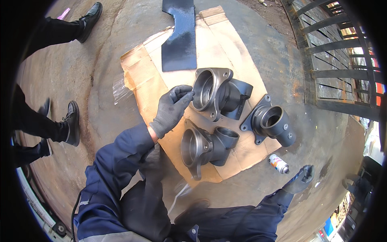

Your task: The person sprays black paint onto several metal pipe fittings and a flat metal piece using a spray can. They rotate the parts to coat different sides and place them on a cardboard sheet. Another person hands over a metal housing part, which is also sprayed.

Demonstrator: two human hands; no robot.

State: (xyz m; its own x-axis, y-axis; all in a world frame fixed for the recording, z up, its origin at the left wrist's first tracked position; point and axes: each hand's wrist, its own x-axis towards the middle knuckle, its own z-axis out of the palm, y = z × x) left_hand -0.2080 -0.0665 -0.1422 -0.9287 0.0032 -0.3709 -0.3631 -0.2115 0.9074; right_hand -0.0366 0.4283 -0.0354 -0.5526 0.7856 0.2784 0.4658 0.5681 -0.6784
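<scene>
My left hand point(171, 109), in a dark grey glove, is at the left edge of a metal pipe fitting point(238, 99) with a wide flange. Its thumb and fingertips are pinched together against or just beside the flange; whether anything is between them is hidden. A second flanged pipe fitting point(217, 149) lies just below this hand. My right hand point(300, 180), also gloved, is out to the right, fingers loosely curled and no object seen in it. Close to its left lies a spray can point(278, 163) on its side. A third flanged fitting point(271, 121) lies farther up.
Flattened cardboard point(151, 88) lies under the fittings, with a dark painted metal plate point(179, 52) at its far end. Another person's legs and shoes point(71, 123) are at the left. A slatted metal frame point(334, 74) stands at the far right. The concrete floor point(105, 109) surrounds the cardboard.
</scene>
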